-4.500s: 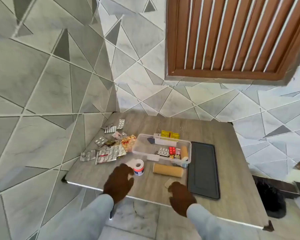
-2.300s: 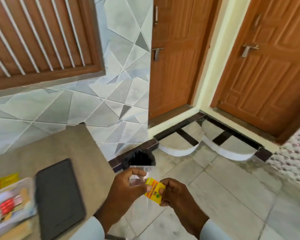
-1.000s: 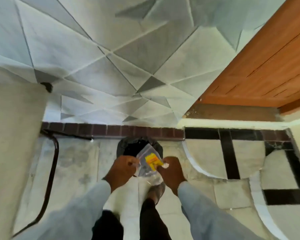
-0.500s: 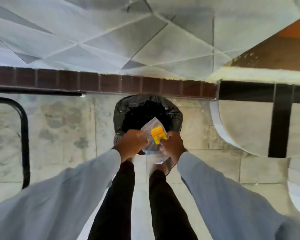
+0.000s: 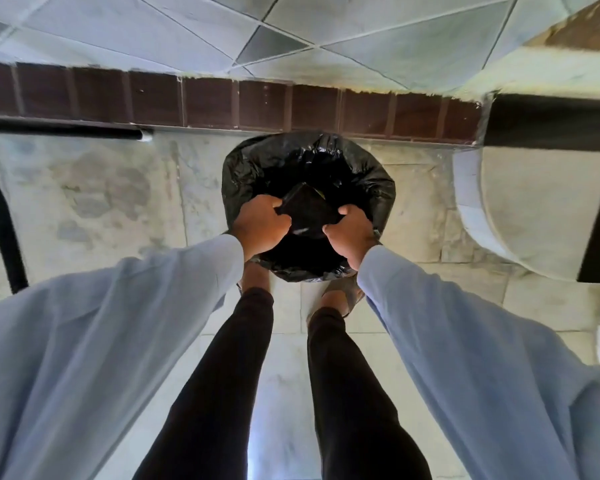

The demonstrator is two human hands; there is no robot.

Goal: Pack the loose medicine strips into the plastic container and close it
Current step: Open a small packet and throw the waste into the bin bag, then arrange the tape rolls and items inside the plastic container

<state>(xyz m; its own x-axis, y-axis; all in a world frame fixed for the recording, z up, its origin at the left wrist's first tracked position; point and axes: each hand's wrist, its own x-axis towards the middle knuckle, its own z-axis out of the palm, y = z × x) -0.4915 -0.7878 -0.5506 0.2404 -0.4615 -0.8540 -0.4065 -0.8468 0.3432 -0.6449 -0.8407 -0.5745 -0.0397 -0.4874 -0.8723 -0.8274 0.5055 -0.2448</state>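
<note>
Standing over a bin lined with a black bag (image 5: 368, 174), I look straight down at both my hands, held side by side above its mouth. My left hand (image 5: 262, 225) is curled, fingers (image 5: 269, 204) bent onto the left edge of a thin see-through pouch (image 5: 307, 211) that reads dark against the liner; my right hand (image 5: 352, 233) pinches the pouch's right edge, thumb on top. The pouch is stretched between the two hands, just over the opening, with a small sliver of yellow (image 5: 320, 194) showing near its top; what it is I cannot tell. Both pale blue sleeves (image 5: 118, 323) reach forward from the lower corners, and my dark trousers (image 5: 229, 375) and feet stand close against the bin's near side. A brown tiled skirting (image 5: 257, 103) runs along the wall behind the bin, a black tube frame (image 5: 0, 220) curves at far left, and a rounded white step (image 5: 520, 216) lies to the right. No medicine strips or plastic container show in this view.
</note>
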